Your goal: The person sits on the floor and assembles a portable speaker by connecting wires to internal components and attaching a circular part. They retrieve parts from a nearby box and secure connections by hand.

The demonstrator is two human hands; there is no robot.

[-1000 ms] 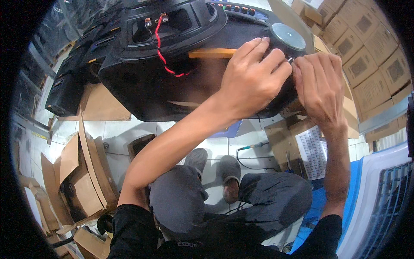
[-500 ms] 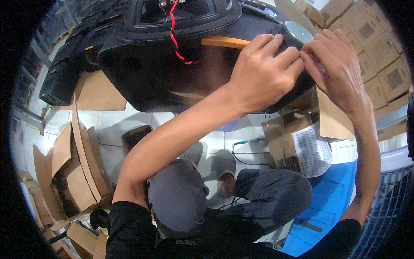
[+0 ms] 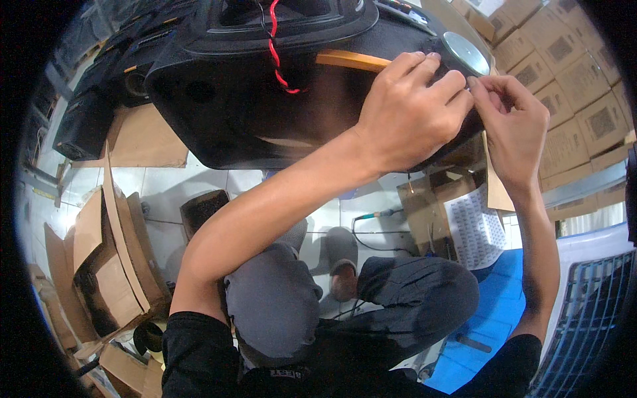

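In front of me stands a large black speaker cabinet [image 3: 225, 126], its top facing me. My left hand [image 3: 415, 113] is closed at the cabinet's right end, its fingertips curled near the base of a round silver-topped disc like a driver magnet [image 3: 466, 54]. Closed in a pinch, my right hand [image 3: 514, 119] is just below the disc's rim, almost meeting the left fingers. What either hand grips is too small or hidden to make out. A yellow-orange strip [image 3: 352, 60] lies beside my left hand. A twisted red and black wire [image 3: 273, 46] hangs over the cabinet to the left.
Stacked cardboard boxes [image 3: 564, 86] fill the far right. Open cardboard [image 3: 116, 259] lies on the left floor. A box with a printed sheet [image 3: 474, 229] stands below my right hand, near a blue plastic surface [image 3: 488, 312]. A soldering-iron-like tool [image 3: 378, 215] and its cord lie on the tiles.
My right hand has turned and drawn its fingers into a tighter pinch, baring more of the disc. The left hand keeps nearly the same place. The whole view has shifted slightly.
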